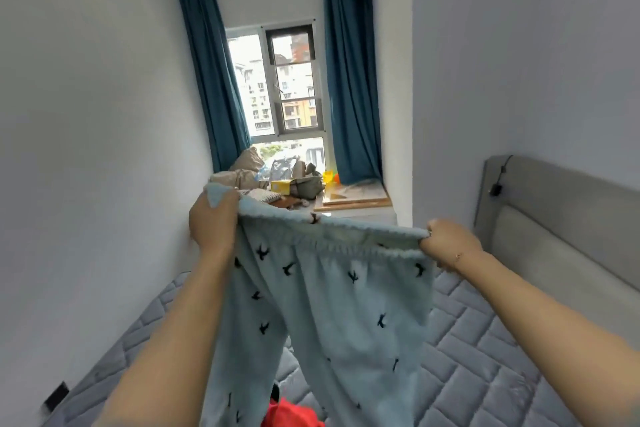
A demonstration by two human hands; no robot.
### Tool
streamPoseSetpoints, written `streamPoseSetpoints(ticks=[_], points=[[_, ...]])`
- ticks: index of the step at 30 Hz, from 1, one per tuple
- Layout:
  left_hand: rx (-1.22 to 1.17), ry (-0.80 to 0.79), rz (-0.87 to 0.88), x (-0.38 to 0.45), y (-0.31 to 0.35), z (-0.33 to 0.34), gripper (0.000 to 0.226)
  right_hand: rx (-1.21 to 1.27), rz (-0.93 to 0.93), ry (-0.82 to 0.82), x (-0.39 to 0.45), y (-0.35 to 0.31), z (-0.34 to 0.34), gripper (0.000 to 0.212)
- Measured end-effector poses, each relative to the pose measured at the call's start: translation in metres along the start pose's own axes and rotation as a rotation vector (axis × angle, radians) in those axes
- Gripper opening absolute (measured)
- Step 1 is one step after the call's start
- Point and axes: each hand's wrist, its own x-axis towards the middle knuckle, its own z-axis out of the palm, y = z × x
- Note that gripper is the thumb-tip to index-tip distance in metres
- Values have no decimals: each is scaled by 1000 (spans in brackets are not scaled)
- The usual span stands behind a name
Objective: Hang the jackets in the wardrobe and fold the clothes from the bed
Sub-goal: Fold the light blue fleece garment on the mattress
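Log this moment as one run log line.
phase: folding | left hand: grips waistband | right hand: grips waistband | light blue pants: held up, spread, over mattress

Trousers held up over the bed, window ledge beyond.

You hold the trousers (322,305) by the waistband between your two hands, left hand (212,222) at its left end, right hand (446,243) at its right end, legs hanging down over the mattress (485,350). A garment (291,414) lies on the mattress below them. The headboard (554,218) stands to your right. Ahead, behind the trousers, the window ledge (356,199) carries a clutter of things (277,177) on its left part, beneath the window (284,87), with a curtain (207,62) on either side.
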Motion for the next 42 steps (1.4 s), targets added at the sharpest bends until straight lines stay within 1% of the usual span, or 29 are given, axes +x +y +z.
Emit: streamPoseSetpoints(ticks=[2, 4, 6, 8, 9, 10, 12, 13, 15, 16, 19, 21, 22, 24, 26, 28, 30, 35, 39, 42], points=[[17, -103, 35, 14, 16, 0, 33, 298, 95, -78, 8, -3, -13, 11], [58, -233, 67, 27, 28, 0, 48, 750, 167, -168, 12, -10, -24, 14], [196, -355, 79, 35, 38, -1, 56, 1180, 177, -199, 19, -16, -38, 25], [437, -425, 197, 38, 42, -3, 55, 1443, 198, -214, 25, -20, -52, 29], [507, -432, 262, 39, 41, -4, 54, 1519, 208, -220, 28, -23, -58, 26], [521, -418, 293, 39, 40, -4, 50, 1558, 214, -210, 30, -26, -63, 23], [465, -357, 258, 39, 42, -4, 34, 1591, 197, -165, 34, -33, -75, 18], [453, -331, 223, 40, 45, -4, 26, 1595, 183, -150, 35, -36, -81, 19], [411, -302, 121, 43, 54, -2, 27, 1526, 152, -137, 37, -38, -97, 22], [324, -302, 36, 46, 60, -1, 29, 1483, 123, -130, 37, -38, -107, 22], [11, -405, -201, 56, 75, 3, 20, 1443, 24, -100, 41, -33, -133, 17], [-46, -461, -273, 59, 82, 9, 18, 1426, -2, -50, 44, -28, -144, 16], [-58, -490, -287, 60, 84, 14, 19, 1428, 0, -7, 47, -24, -147, 18], [-113, -581, -305, 60, 87, 33, 24, 1431, 31, 133, 54, -12, -153, 16], [-251, -669, -362, 54, 93, 61, 28, 1417, 80, 297, 60, 6, -158, 14], [-415, -720, -431, 40, 103, 99, 27, 1420, 135, 411, 64, 30, -163, 12], [-534, -773, -435, 21, 121, 143, 25, 1434, 175, 476, 68, 57, -172, 7], [-698, -856, -435, -20, 174, 240, 23, 1524, 232, 613, 68, 134, -203, 10], [-877, -893, -480, -43, 193, 291, 20, 1605, 169, 702, 62, 183, -230, 11], [-933, -974, -507, -49, 184, 307, 20, 1580, 81, 812, 46, 193, -242, 17]])
